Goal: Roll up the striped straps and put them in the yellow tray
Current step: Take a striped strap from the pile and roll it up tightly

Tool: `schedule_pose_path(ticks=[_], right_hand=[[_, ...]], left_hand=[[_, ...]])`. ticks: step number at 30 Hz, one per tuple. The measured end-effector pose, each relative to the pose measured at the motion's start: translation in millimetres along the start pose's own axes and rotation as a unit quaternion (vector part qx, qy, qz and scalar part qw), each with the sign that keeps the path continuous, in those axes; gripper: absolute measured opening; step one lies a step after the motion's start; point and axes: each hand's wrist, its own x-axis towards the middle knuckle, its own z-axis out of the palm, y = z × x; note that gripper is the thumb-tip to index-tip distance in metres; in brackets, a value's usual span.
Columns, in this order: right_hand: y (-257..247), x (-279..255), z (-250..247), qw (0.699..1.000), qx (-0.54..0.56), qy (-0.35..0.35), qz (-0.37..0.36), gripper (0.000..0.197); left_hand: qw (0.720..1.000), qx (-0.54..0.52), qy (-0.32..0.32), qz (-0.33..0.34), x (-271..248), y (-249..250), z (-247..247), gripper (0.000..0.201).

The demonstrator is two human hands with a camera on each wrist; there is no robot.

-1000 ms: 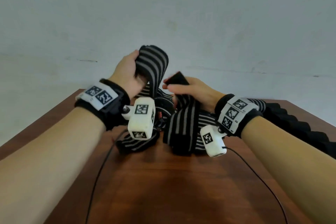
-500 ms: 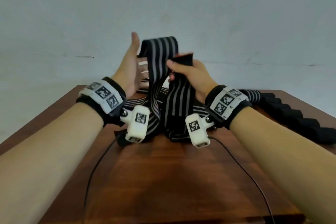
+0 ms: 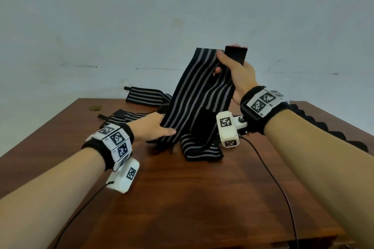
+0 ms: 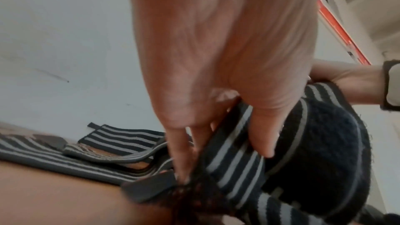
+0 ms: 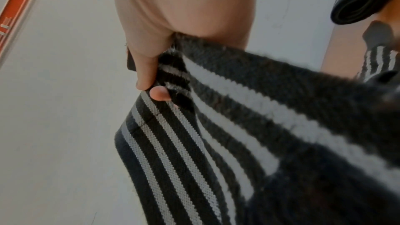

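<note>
- Your right hand [image 3: 237, 76] holds the top end of the strap [image 3: 194, 95] up off the table [image 3: 202, 198]; thumb and fingers are curled round the fabric just below the plain black tab [image 3: 236, 55].
- Your left hand [image 3: 150, 127] pinches the strap's lower edge, thumb on the near face, other fingers behind it. The left wrist view confirms this: fingers [image 4: 263, 136] press the striped fabric.
- The strap hangs slanted btwn your hands, w/ its tail folded in a heap on the table below. Other straps [image 3: 145, 97] lie loose at the far side.
- The tray isn't in view, so I can't say where the roll will go.
- My read: you're straightening the strap before rolling it, and no roll has begun yet.
- Do it well: keep light tension btwn the hands so the strap hangs flat w/o a twist.
- Start the roll at one end, prob the tab end, w/ a tight first turn; a slack core will likely spring open.
- Keep the edges lined up on each turn, using the stripes as a guide.
- Watch the fuzzy patch: it looks like hook-and-loop and may snag on the heap below.
- Lift the tail clear of the other straps first.
</note>
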Motion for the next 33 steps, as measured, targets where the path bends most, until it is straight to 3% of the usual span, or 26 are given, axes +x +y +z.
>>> schedule_pose_path(ticks=[2,4,6,9,12,15,18,21,24,27,29,31,33], right_hand=[[-3.5,4.0,-8.7,1.0,-0.005,0.018,-0.012,0.031],[-6.0,6.5,-15.6,0.998,-0.046,0.04,-0.022,0.031],[-6.8,4.5,-19.6,0.99,-0.128,0.045,-0.032,0.024],[-0.2,-2.9,-18.9,0.972,-0.227,0.024,-0.058,0.02],[10.0,-10.4,-13.0,0.96,-0.272,-0.022,-0.061,0.018],[20.4,-20.7,-5.7,0.938,-0.308,-0.142,-0.069,0.012],[29.1,-34.0,0.7,0.878,-0.394,-0.234,-0.14,0.038],[34.8,-42.0,5.5,0.872,-0.379,-0.246,-0.187,0.052],[34.7,-45.1,3.5,0.876,-0.382,-0.209,-0.206,0.042],[28.5,-49.0,-1.6,0.881,-0.397,-0.174,-0.192,0.014],[24.3,-51.3,-4.1,0.892,-0.383,-0.158,-0.181,0.025],[18.1,-55.1,-3.9,0.905,-0.359,-0.157,-0.166,0.024],[13.6,-57.1,-3.8,0.916,-0.336,-0.158,-0.155,0.022]], left_hand=[[0.999,-0.018,0.043,-0.02,0.0,-6.6,-6.6,0.023],[0.987,-0.088,0.132,-0.035,-0.2,-11.0,-15.5,0.033],[0.954,-0.19,0.23,-0.037,-3.3,-7.6,-22.1,0.025],[0.879,-0.368,0.3,-0.035,-2.9,6.9,-28.8,0.016],[0.825,-0.491,0.27,-0.071,-0.4,22.3,-31.5,0.02],[0.775,-0.589,0.214,-0.076,1.4,39.1,-29.6,0.023],[0.732,-0.65,0.194,-0.07,2.3,53.7,-30.2,0.03],[0.68,-0.708,0.182,-0.064,3.1,63.6,-31.8,0.03],[0.694,-0.702,0.153,-0.054,-2.6,70.1,-32.8,0.027],[0.775,-0.611,0.148,-0.063,-8.3,71.7,-32.6,0.015],[0.823,-0.551,0.125,-0.06,-10.1,69.4,-31.6,0.021],[0.84,-0.525,0.105,-0.085,-12.2,67.0,-27.8,0.028],[0.854,-0.49,0.142,-0.102,-14.6,66.4,-21.0,0.028]])
